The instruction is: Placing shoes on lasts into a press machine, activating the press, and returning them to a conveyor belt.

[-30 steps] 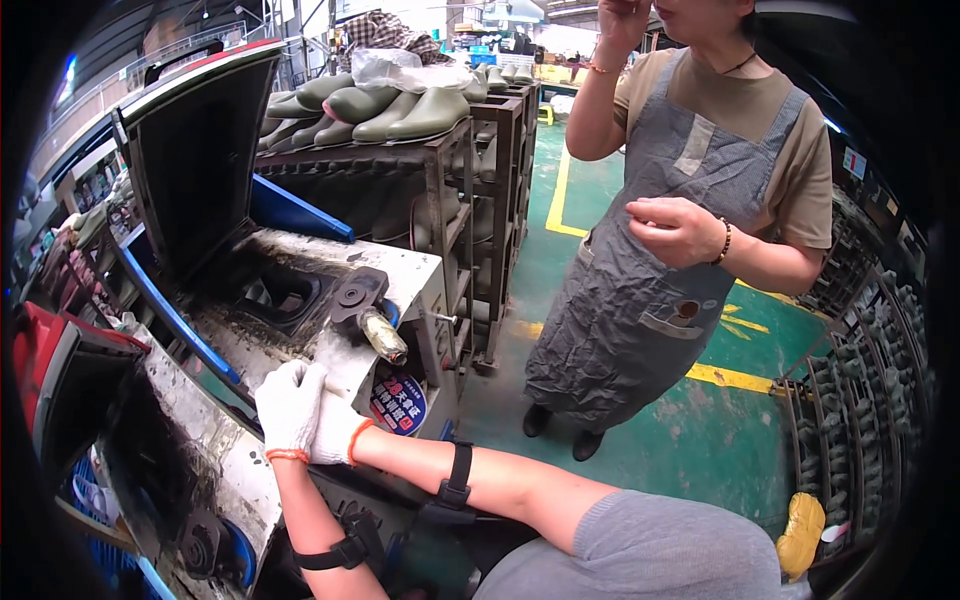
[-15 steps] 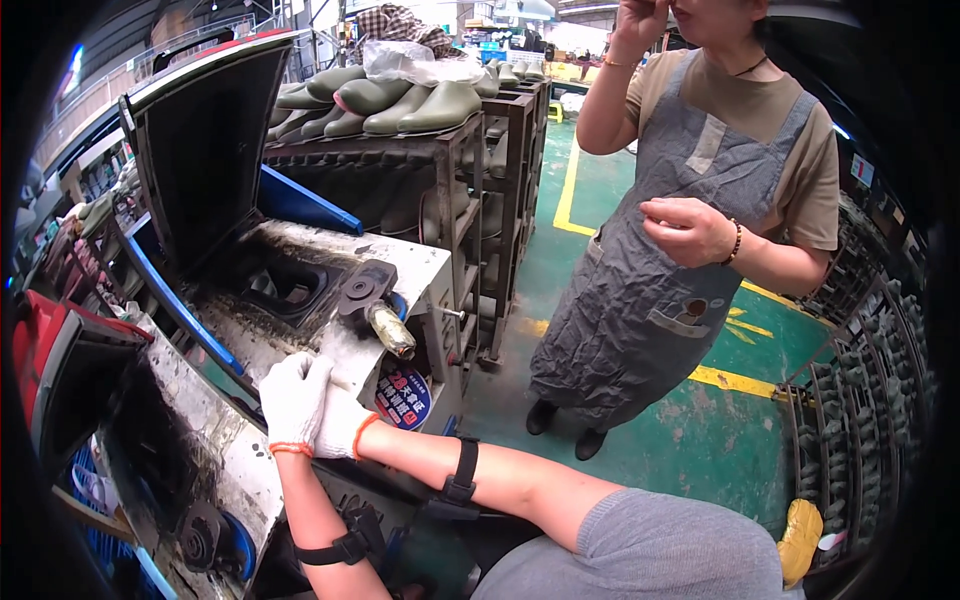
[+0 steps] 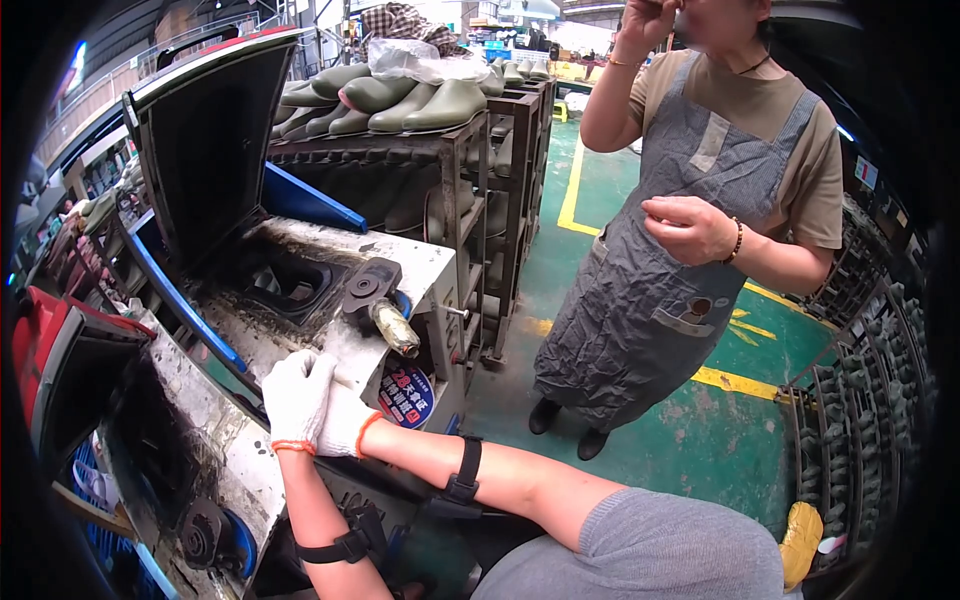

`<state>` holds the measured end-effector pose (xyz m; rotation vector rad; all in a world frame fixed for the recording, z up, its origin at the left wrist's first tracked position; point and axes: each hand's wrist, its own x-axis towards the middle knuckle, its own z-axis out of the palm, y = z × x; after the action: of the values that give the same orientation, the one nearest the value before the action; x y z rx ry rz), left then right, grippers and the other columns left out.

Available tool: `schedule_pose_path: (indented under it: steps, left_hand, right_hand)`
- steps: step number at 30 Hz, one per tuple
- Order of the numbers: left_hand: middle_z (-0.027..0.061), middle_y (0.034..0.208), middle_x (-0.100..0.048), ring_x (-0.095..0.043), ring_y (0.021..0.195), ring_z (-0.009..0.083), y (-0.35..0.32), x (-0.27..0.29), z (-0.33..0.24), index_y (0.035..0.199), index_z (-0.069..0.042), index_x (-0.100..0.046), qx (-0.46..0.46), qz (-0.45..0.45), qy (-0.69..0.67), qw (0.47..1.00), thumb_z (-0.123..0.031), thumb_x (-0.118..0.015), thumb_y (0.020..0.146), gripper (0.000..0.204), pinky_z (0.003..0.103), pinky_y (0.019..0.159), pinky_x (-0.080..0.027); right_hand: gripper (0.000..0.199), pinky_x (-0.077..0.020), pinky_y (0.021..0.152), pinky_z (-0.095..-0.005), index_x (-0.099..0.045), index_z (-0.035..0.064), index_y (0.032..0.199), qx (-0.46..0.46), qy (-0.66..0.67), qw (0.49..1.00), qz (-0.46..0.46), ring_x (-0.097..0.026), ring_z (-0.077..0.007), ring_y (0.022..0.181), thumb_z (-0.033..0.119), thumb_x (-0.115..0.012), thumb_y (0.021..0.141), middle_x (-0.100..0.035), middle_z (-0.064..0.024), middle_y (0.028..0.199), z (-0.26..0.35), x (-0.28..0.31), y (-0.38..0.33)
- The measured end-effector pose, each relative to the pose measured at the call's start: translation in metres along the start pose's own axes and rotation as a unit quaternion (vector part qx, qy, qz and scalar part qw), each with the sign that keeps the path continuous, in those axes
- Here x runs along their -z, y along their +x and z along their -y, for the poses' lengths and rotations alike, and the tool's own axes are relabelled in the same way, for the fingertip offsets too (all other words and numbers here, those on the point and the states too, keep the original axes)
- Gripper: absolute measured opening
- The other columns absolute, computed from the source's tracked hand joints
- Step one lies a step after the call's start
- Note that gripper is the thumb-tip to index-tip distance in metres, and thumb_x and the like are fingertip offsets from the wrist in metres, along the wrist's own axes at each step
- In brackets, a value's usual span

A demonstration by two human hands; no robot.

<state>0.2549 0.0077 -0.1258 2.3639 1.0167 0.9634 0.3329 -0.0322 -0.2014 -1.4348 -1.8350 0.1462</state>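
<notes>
My left hand [image 3: 293, 402] and my right hand [image 3: 347, 418] wear white knitted gloves with orange cuffs. They are clasped together at the front edge of a grimy white machine top [image 3: 415, 256]. The left hand's fingers look folded in, and no object shows in them; the right hand's fingers are hidden behind the left. Just beyond them, a dark round swivel fitting [image 3: 370, 283] carries a stubby handle [image 3: 396, 330] wrapped in worn, pale tape. Behind it sits a black-rimmed opening [image 3: 290, 285] under a raised black lid [image 3: 205, 150].
At left stands a second machine with a red-edged lid [image 3: 75, 375] and a dark round fitting [image 3: 205, 535]. Olive rubber boots [image 3: 440, 105] lie on a metal rack [image 3: 500, 220]. A co-worker in a grey apron [image 3: 650, 290] stands at right on the green floor. Another rack [image 3: 850, 430] lines the right side.
The whole view has shifted very slightly. My clasped hands stay in the same place, and the co-worker's pose is nearly unchanged.
</notes>
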Motion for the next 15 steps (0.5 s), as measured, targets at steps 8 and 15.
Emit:
schedule_pose_path:
  steps: [8,15]
  left_hand:
    - [0.0209,0.074,-0.069,-0.067,0.068,0.0365,-0.003,0.004,0.003,0.081,-0.001,-0.073,0.006,0.004,-0.005,1.0,-0.036,-0.07,0.09,0.037,0.044,0.068,-0.051]
    - [0.0205,0.075,-0.069,-0.068,0.069,0.0363,-0.003,0.006,0.001,0.082,-0.001,-0.073,0.012,0.016,0.0,1.0,-0.036,-0.071,0.09,0.036,0.044,0.069,-0.052]
  right_hand:
    - [0.047,-0.0417,0.115,-0.0456,-0.061,0.0019,0.131,0.026,-0.047,0.998,0.02,-0.059,-0.0356,0.128,0.029,-0.064,0.092,-0.065,-0.0233,0.131,0.025,0.016,0.003]
    - [0.05,-0.0374,0.117,-0.0467,-0.056,0.0001,0.136,-0.017,0.005,0.995,0.097,-0.052,-0.0393,0.134,0.027,-0.059,0.095,-0.057,-0.0257,0.139,0.034,0.036,0.005]
